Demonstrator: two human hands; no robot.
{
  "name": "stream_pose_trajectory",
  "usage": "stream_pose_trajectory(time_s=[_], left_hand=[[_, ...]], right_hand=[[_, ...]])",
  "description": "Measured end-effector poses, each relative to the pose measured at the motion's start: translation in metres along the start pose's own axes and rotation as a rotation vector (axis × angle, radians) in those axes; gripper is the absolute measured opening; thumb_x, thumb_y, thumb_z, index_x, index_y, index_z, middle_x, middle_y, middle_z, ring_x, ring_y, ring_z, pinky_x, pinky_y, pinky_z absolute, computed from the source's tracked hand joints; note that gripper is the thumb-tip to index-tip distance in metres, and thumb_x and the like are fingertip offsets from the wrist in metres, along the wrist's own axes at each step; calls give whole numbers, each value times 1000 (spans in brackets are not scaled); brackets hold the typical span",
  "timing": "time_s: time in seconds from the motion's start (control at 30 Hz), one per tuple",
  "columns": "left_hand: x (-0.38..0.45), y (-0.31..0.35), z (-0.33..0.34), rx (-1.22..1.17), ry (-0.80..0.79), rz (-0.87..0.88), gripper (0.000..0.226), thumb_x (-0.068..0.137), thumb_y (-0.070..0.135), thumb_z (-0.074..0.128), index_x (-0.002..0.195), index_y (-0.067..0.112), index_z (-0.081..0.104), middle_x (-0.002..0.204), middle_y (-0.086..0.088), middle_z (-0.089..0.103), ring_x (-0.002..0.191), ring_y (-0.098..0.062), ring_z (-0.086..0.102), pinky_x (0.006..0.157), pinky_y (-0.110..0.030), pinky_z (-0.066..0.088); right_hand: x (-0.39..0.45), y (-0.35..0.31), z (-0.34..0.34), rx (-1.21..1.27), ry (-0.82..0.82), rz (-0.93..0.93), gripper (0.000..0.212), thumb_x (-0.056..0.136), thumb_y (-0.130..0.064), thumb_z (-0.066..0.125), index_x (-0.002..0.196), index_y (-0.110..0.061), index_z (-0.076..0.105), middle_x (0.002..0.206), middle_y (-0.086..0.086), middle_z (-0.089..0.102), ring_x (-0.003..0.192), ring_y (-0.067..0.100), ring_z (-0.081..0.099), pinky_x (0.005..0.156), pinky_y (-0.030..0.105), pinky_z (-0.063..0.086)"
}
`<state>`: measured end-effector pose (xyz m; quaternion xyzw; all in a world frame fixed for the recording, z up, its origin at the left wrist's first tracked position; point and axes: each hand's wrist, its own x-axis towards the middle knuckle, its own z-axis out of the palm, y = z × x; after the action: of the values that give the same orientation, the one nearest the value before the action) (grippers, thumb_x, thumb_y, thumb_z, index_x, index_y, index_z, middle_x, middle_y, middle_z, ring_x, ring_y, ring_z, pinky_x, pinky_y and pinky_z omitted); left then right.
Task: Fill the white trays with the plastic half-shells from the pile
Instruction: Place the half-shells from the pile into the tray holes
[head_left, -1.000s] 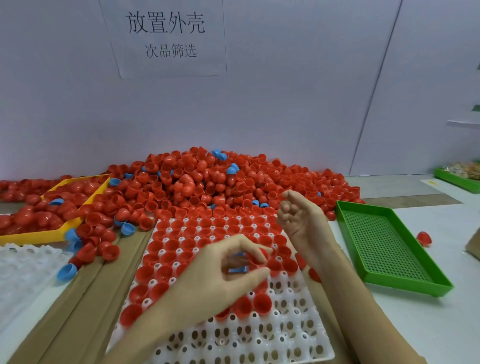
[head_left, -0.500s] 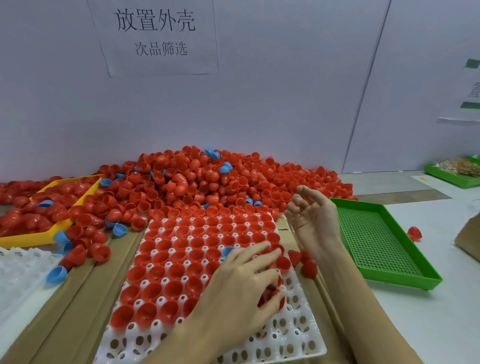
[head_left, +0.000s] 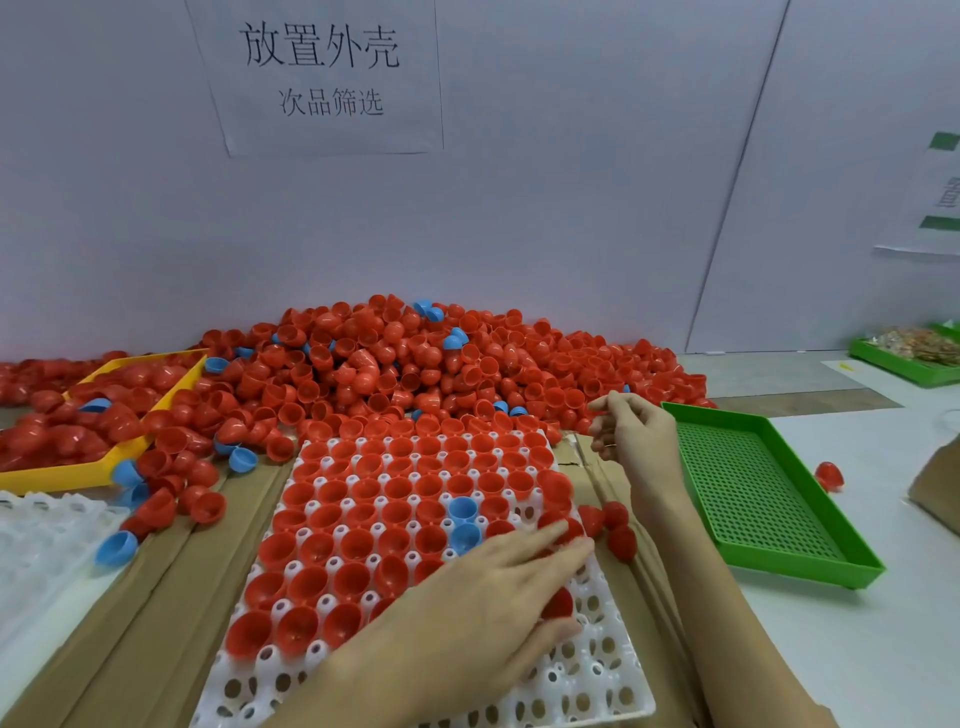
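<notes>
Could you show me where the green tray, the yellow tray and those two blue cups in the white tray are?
green tray (head_left: 862, 564): head view, near right rim.
yellow tray (head_left: 67, 474): head view, front wall.
blue cups (head_left: 462, 508): head view, inside of the upper cup, seated in the white tray (head_left: 597, 691).

1. Worked at a white table (head_left: 857, 649), partly covered by brown cardboard (head_left: 156, 597).
2. Held a pile (head_left: 374, 374) of red half-shells, a white tray (head_left: 597, 691), yellow tray (head_left: 78, 475), green tray (head_left: 769, 566).
</notes>
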<state>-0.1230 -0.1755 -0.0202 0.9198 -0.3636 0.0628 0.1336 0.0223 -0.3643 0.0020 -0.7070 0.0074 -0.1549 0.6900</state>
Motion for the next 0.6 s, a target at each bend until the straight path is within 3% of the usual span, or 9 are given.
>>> stream_pose_trajectory(time_s=[0.07, 0.17, 0.3, 0.4, 0.6], left_hand=[[1, 1, 0, -45, -39, -30, 66, 104, 67, 11, 162, 39, -7, 169, 17, 9, 142, 22, -18, 115, -6, -13], [-1, -2, -3, -71, 6, -57, 63, 107, 64, 18, 162, 44, -4, 166, 20, 25, 150, 13, 8, 121, -12, 5], [-4, -2, -6, -27, 51, -44, 60, 107, 63, 23, 161, 40, 11, 163, 20, 31, 148, 9, 18, 110, 0, 0], [-3, 0, -7, -13, 91, -3, 56, 109, 60, 24, 160, 36, 23, 162, 21, 33, 148, 8, 18, 113, -2, -3], [5, 1, -27, -110, 186, 17, 42, 111, 43, 32, 145, 28, 54, 150, 18, 50, 140, 6, 37, 118, -9, 21]], right_hand=[[1, 1, 1, -1, -2, 3, 32, 110, -12, 49, 90, 0, 71, 63, 6, 61, 48, 11, 52, 47, 18, 41], [1, 1, 1, -2, -1, 1, 32, 110, -11, 49, 91, 1, 71, 63, 5, 61, 48, 11, 52, 47, 17, 41], [1, 3, 2, -16, -13, 12, 33, 110, -12, 49, 89, 0, 72, 61, 3, 62, 46, 8, 53, 45, 16, 42], [0, 7, 6, -43, -42, 27, 33, 110, -13, 49, 91, 1, 72, 61, 3, 63, 48, 10, 54, 47, 18, 43], [-9, 17, 22, -144, -59, -16, 34, 112, -18, 46, 92, -6, 71, 60, 1, 64, 51, 10, 57, 52, 22, 47]])
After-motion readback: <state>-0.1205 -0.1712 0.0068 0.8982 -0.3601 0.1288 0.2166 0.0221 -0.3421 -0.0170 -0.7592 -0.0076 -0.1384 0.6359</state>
